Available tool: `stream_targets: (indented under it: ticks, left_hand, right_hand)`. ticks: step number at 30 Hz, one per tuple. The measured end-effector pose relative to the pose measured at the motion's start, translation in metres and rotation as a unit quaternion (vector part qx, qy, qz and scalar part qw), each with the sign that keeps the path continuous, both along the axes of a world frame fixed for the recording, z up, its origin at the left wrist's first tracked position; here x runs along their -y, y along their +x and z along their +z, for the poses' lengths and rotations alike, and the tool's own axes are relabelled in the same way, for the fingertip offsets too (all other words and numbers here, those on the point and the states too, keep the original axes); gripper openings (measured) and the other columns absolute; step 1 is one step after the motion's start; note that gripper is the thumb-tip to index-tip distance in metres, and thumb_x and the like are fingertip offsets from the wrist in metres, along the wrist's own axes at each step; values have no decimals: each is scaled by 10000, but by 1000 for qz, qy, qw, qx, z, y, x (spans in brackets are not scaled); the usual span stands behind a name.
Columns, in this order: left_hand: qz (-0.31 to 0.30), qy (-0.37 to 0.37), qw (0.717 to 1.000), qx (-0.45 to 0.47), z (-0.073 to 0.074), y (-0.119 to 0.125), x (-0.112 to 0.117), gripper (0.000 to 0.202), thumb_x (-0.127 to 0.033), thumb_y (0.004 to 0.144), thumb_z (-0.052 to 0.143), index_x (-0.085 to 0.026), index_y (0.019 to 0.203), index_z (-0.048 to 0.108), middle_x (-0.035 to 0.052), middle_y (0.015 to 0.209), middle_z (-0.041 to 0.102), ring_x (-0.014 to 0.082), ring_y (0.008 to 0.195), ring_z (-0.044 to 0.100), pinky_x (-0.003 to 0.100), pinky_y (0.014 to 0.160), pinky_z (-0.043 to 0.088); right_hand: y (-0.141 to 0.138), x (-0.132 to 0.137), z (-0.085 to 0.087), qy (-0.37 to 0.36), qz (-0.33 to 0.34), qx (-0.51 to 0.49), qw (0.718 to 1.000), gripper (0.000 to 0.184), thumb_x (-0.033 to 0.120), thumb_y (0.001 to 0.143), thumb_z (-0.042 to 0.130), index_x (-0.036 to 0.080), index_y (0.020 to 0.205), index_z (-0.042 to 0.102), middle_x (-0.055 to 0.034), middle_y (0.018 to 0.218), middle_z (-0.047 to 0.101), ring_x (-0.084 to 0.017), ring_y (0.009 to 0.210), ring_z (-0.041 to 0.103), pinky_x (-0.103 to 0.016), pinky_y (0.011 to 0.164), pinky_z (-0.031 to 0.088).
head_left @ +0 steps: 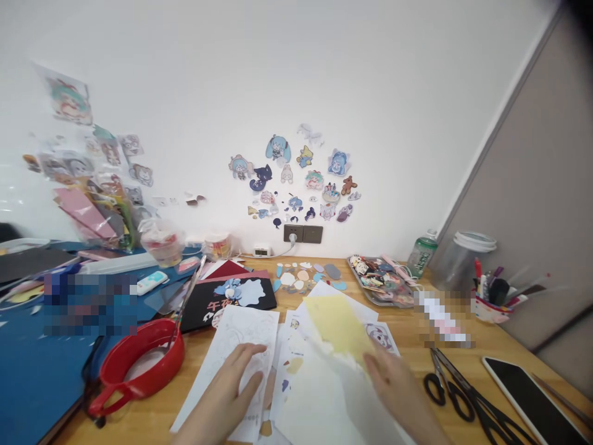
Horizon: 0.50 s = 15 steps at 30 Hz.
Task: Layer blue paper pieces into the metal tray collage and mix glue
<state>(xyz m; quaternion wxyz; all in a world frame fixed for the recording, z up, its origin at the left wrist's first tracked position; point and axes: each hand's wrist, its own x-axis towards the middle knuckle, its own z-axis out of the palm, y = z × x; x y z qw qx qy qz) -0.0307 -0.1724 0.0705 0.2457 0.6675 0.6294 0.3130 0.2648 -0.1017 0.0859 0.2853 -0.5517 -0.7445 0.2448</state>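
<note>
My left hand (231, 383) lies flat, fingers stretched out, on a white line-drawing sheet (241, 334) at the near middle of the wooden desk. My right hand (393, 383) rests on a stack of loose papers (315, 389); its fingers touch the lower edge of a pale yellow sheet (336, 324) on top. Whether those fingers pinch the sheet is unclear from the blur. Printed cartoon cut-out sheets show beneath the papers.
A red bowl-like holder (139, 368) with scissors standing in it sits at left beside a blue mat (32, 371). Black scissors (458, 389) and a dark tablet (532, 398) lie at right. Behind are a black booklet (231, 300), a sticker tray (382, 281), a pen cup (491, 300), and wall stickers.
</note>
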Motion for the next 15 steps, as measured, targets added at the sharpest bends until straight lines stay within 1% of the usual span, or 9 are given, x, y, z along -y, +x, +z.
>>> stream_targets:
  ticks: [1,2,4,6,8,10,11,13,15]
  left_hand:
    - [-17,-12,999,34,10,6,-8,321,-332,842,410,-264,1146,487,56,1195,506,207,1092,489,363,949,397]
    - [-26,-21,997,71,20,11,-17,333,-346,842,416,-253,1155,479,64,1200,506,209,1084,495,363,940,400]
    - [-48,-40,986,156,39,22,-38,383,-381,841,423,-212,1183,453,94,1165,529,212,1077,502,363,927,403]
    - [-60,-43,965,251,55,33,-61,454,-407,823,450,-153,1199,424,125,1100,559,216,984,558,373,878,427]
    - [-53,-26,937,344,67,41,-81,547,-426,776,529,-137,1217,385,147,1128,549,222,963,575,369,844,443]
    - [-34,3,911,411,75,46,-96,563,-431,720,605,-134,1162,424,142,1109,568,215,937,589,345,812,459]
    - [-21,18,900,436,77,45,-101,533,-433,693,634,-131,1099,467,128,1057,596,206,902,599,326,785,470]
    - [5,47,885,463,77,40,-110,435,-440,650,672,-122,916,540,80,863,645,175,768,615,281,693,487]
    - [24,56,884,464,75,30,-117,381,-441,619,694,-119,769,556,34,677,632,140,629,597,241,602,479]
  right_hand:
    - [2,-7,14,-26,-17,-73,997,403,330,815,421,143,1145,556,-109,1075,636,-260,989,589,-377,840,470]
    - [2,-14,28,-58,-10,-145,988,437,373,801,454,141,1161,537,-107,1043,650,-258,919,617,-374,792,490]
    - [-6,-28,54,-109,-1,-258,960,488,403,749,532,144,1162,521,-94,936,681,-237,729,651,-358,661,518]
    - [-19,-41,76,-144,20,-318,937,483,377,704,592,150,1126,529,-79,862,691,-220,652,646,-334,596,515]
    - [-35,-51,91,-164,52,-350,921,463,348,684,619,156,1096,529,-73,848,690,-220,668,646,-329,602,512]
    - [-49,-60,98,-173,81,-366,911,457,342,678,626,158,1084,525,-75,871,687,-224,699,646,-341,633,509]
    - [-55,-64,99,-172,89,-369,909,458,347,674,630,157,1078,527,-77,885,686,-227,711,646,-347,646,507]
    - [-64,-71,95,-168,102,-368,909,469,368,666,641,159,1072,535,-83,912,683,-237,740,643,-352,659,502]
    - [-69,-78,88,-161,110,-368,909,492,388,651,656,170,1077,543,-84,927,681,-248,765,640,-352,660,498]
